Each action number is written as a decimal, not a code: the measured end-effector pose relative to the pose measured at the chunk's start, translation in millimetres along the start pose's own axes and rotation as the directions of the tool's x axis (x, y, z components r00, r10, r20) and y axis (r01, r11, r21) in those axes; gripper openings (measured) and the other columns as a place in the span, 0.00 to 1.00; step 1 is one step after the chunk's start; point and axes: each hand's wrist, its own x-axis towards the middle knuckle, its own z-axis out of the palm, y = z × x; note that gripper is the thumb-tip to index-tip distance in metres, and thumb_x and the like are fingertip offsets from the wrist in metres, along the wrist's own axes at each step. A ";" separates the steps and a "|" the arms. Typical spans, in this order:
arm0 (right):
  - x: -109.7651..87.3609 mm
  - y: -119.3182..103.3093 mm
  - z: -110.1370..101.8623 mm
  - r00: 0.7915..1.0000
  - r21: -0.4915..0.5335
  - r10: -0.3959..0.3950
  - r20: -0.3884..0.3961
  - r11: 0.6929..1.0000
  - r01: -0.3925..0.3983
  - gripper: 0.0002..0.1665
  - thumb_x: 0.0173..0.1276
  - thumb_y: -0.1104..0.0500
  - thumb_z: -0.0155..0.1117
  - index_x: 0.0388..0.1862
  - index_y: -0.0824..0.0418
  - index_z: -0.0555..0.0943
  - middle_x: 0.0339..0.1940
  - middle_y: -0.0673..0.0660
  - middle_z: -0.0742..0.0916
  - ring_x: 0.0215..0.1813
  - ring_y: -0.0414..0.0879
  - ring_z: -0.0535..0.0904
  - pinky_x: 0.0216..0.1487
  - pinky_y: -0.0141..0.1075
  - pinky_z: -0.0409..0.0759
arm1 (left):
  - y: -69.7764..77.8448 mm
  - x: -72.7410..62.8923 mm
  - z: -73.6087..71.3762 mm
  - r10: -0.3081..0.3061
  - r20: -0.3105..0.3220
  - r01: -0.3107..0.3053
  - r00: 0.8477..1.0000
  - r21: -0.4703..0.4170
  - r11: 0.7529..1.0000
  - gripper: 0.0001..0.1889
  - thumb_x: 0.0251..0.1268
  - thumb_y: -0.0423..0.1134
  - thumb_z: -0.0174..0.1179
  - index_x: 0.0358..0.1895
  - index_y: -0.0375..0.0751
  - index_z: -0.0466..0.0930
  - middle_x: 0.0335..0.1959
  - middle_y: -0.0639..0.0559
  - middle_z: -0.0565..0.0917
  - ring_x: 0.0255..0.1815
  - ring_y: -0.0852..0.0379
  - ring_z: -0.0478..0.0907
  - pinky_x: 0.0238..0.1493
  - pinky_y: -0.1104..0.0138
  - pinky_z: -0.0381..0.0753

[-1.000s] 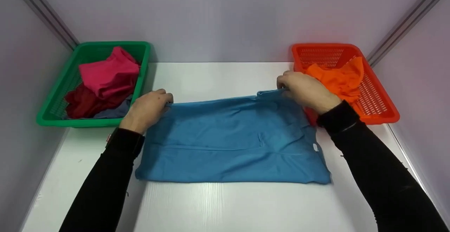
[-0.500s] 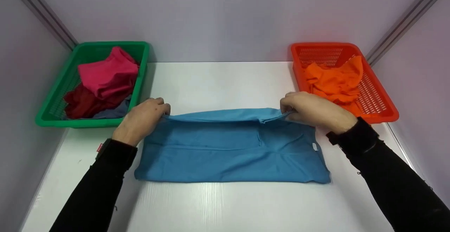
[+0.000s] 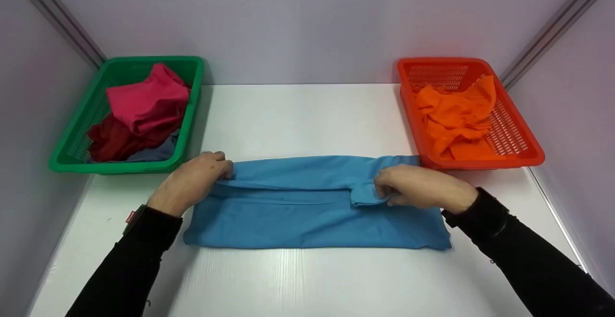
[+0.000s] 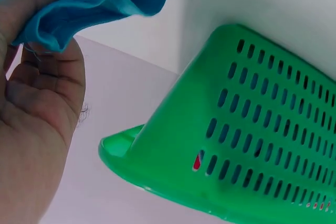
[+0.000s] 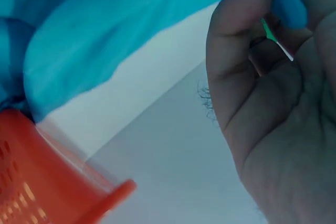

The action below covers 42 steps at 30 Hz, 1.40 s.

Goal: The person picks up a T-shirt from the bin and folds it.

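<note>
A blue garment (image 3: 298, 221) lies folded lengthwise across the white table, its far part brought over toward the near edge. On its left side, my left hand (image 3: 194, 180) pinches the folded-over edge between thumb and fingers. In the left wrist view, that hand (image 4: 42, 87) holds a bunched bit of the blue cloth (image 4: 100, 6). At the other end, my right hand (image 3: 423, 187) pinches the same edge beside a short hemmed flap. The right wrist view has the blue cloth (image 5: 105, 40) gripped between that hand's (image 5: 283, 98) thumb and fingers.
A green basket (image 3: 192, 110) with pink, dark red and grey-blue cloths stands at the back left. At the back right, a red basket (image 3: 521, 129) contains orange cloth. The garment's far right corner is close to the red basket. Pale walls (image 3: 307, 29) border the table.
Both hands have drawn the garment's far edge toward the near side, folding it over the lower part. The right hand has moved away from the red basket. Both baskets stay put.
</note>
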 end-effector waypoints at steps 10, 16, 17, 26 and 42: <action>-10.5 5.0 3.6 0.994 0.078 0.039 0.099 0.996 -0.047 0.19 0.73 0.71 0.83 0.36 0.53 0.81 0.28 0.45 0.75 0.35 0.38 0.75 0.40 0.31 0.75 | -5.9 -8.5 7.9 0.031 0.003 -0.031 1.000 0.013 0.999 0.15 0.72 0.14 0.70 0.48 0.39 0.94 0.41 0.44 0.88 0.43 0.48 0.89 0.52 0.50 0.96; -13.4 4.7 7.6 0.986 0.101 0.063 0.153 0.992 -0.079 0.19 0.73 0.69 0.84 0.36 0.51 0.81 0.28 0.44 0.75 0.36 0.38 0.76 0.40 0.31 0.75 | -4.5 -12.0 8.5 0.029 0.058 -0.028 0.998 -0.015 0.999 0.17 0.70 0.14 0.72 0.47 0.41 0.93 0.43 0.45 0.91 0.44 0.47 0.89 0.52 0.49 0.96; -13.3 4.0 9.5 0.985 0.100 0.064 0.162 0.992 -0.081 0.19 0.73 0.69 0.83 0.36 0.51 0.81 0.28 0.44 0.75 0.36 0.38 0.75 0.40 0.31 0.74 | -4.3 -12.6 8.8 0.029 0.072 -0.028 0.997 -0.018 0.999 0.17 0.69 0.14 0.73 0.47 0.41 0.93 0.44 0.45 0.91 0.45 0.46 0.90 0.52 0.49 0.96; -13.7 -8.0 15.5 0.963 0.062 0.209 0.170 0.973 -0.222 0.14 0.77 0.47 0.85 0.47 0.52 0.90 0.32 0.46 0.82 0.35 0.40 0.77 0.37 0.35 0.75 | 1.4 -9.6 -0.3 -0.032 0.137 0.031 0.990 0.005 0.999 0.08 0.70 0.35 0.73 0.47 0.46 0.98 0.42 0.48 0.96 0.38 0.48 0.91 0.42 0.48 0.93; 13.8 -56.9 50.7 0.938 -0.050 0.344 -0.050 0.937 -0.346 0.35 0.83 0.42 0.79 0.65 0.74 0.85 0.46 0.66 0.90 0.44 0.57 0.86 0.55 0.58 0.96 | 30.8 25.6 33.7 0.266 0.159 -0.268 0.951 -0.014 0.963 0.32 0.75 0.36 0.81 0.80 0.48 0.85 0.84 0.44 0.84 0.83 0.37 0.84 0.74 0.33 0.90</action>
